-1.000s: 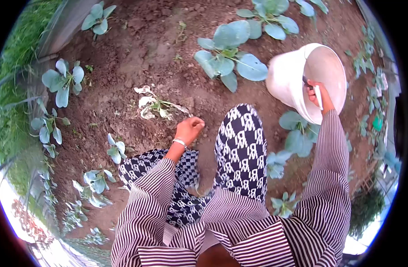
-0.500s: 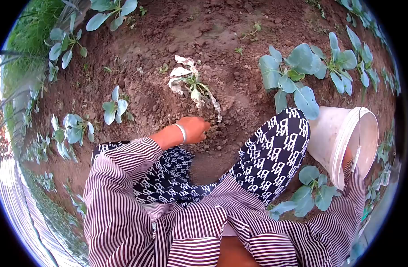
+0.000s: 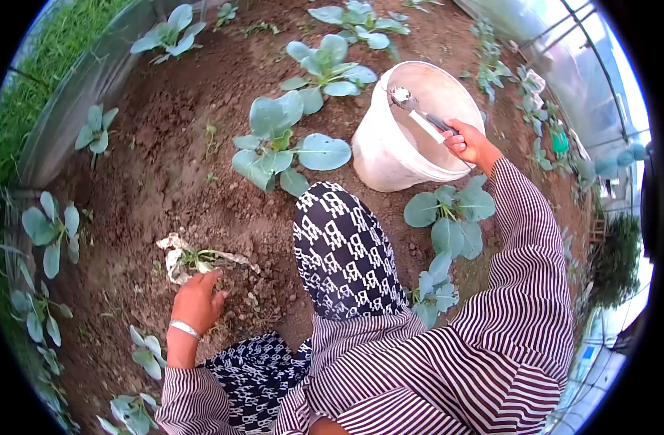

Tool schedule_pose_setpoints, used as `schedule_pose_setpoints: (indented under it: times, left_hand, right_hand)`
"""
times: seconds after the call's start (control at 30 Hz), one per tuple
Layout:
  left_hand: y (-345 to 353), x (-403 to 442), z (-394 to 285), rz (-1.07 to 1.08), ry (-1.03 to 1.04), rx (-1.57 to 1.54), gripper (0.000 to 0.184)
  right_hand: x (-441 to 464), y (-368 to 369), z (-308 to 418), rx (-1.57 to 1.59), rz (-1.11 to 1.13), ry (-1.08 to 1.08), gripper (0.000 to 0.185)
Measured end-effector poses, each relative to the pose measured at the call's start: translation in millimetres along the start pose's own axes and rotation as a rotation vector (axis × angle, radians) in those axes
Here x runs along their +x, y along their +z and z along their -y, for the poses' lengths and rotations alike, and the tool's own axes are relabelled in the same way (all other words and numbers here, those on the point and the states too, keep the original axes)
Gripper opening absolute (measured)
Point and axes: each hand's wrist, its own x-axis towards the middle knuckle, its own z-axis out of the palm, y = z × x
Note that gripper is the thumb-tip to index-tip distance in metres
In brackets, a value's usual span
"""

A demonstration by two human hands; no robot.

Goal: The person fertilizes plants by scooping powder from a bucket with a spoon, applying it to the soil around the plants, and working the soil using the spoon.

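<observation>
My right hand is closed around the dark handle of a spoon-like scoop, together with the white grip of the bucket's handle. Some whitish material shows on the scoop's head, which is over the mouth of the white bucket. My left hand, a band at its wrist, is at the near edge of a withered plant with pale, dried leaves. Its fingers point toward the stem, and the fingertips are partly hidden, so their hold is unclear.
Leafy green plants grow in the brown soil, one just left of the bucket and another below it. My raised knee is between my hands. Plastic sheeting edges the bed at left.
The scoop has come up into sight at the bucket's mouth in my right hand. My left hand has moved from the soil beside the withered plant to its near edge. The view has swung.
</observation>
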Motion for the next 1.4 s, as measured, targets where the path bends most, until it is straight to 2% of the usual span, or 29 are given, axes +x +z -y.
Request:
schedule_pose_setpoints:
  times: [0.13,0.33,0.47,0.5,0.53,0.57,0.6,0.63,0.67,0.73,0.77,0.83,0.93,1.07,1.1,1.17,1.2,1.27,1.4]
  left_hand:
    - [-4,-14,11,0.106,-0.086,0.143,0.038]
    - [-22,-41,14,-0.008,-0.198,0.162,0.039]
    - [-5,-61,6,-0.159,-0.096,0.134,0.035]
    - [4,-65,-2,-0.116,-0.103,0.13,0.029]
    - [12,-73,-12,-0.193,-0.021,0.124,0.021]
    - [23,-76,-17,-0.104,-0.01,0.114,0.018]
    - [30,-78,-27,-0.105,-0.002,0.029,0.013]
    - [33,-79,-38,0.003,0.055,0.285,0.008]
    - [56,-82,-41,-0.026,0.095,0.292,0.011]
    - [80,-91,-47,0.056,0.198,0.183,0.022]
    - [86,-91,-50,0.18,0.179,0.187,0.028]
    - [101,-91,-53,0.41,0.174,0.184,0.041]
    - [109,-99,-50,0.396,0.167,0.204,0.041]
    - [86,-106,-42,0.337,0.1,0.209,0.036]
    - [84,-104,-40,0.318,0.064,0.236,0.036]
    - [86,-101,-35,0.29,0.038,0.222,0.036]
    - [87,-100,-33,0.277,0.024,0.215,0.036]
    - [80,-100,-28,0.322,0.037,0.21,0.036]
    - [82,-101,-25,0.325,0.044,0.201,0.034]
  right_hand:
    - [-42,13,4,-0.127,0.007,-0.182,0.032]
    - [-87,77,10,-0.269,0.039,-0.384,0.033]
    - [-108,142,-8,-0.41,0.138,-0.403,0.034]
    - [-103,143,-15,-0.459,0.145,-0.511,0.036]
    - [-98,162,-25,-0.446,0.161,-0.482,0.036]
    - [-93,180,-36,-0.409,0.215,-0.42,0.036]
    - [-84,187,-41,-0.454,0.247,-0.396,0.038]
    - [-76,196,-57,-0.433,0.318,-0.431,0.04]
    - [-66,216,-75,-0.497,0.419,-0.423,0.042]
    - [-46,253,-125,-0.563,0.484,-0.395,0.042]
    - [-46,277,-156,-0.558,0.416,-0.363,0.043]
    - [-24,302,-202,-0.579,0.63,-0.173,0.044]
    - [-10,339,-287,-0.619,0.807,0.035,0.045]
    - [3,360,-383,-0.757,0.778,0.222,0.044]
    - [1,365,-404,-0.868,0.727,0.195,0.04]
    - [16,359,-441,-1.123,0.735,0.033,0.031]
    - [34,351,-456,-1.444,0.71,-0.189,0.033]
    - [63,338,-481,-1.693,1.043,-1.327,0.037]
    - [42,340,-477,-1.902,0.903,-1.294,0.046]
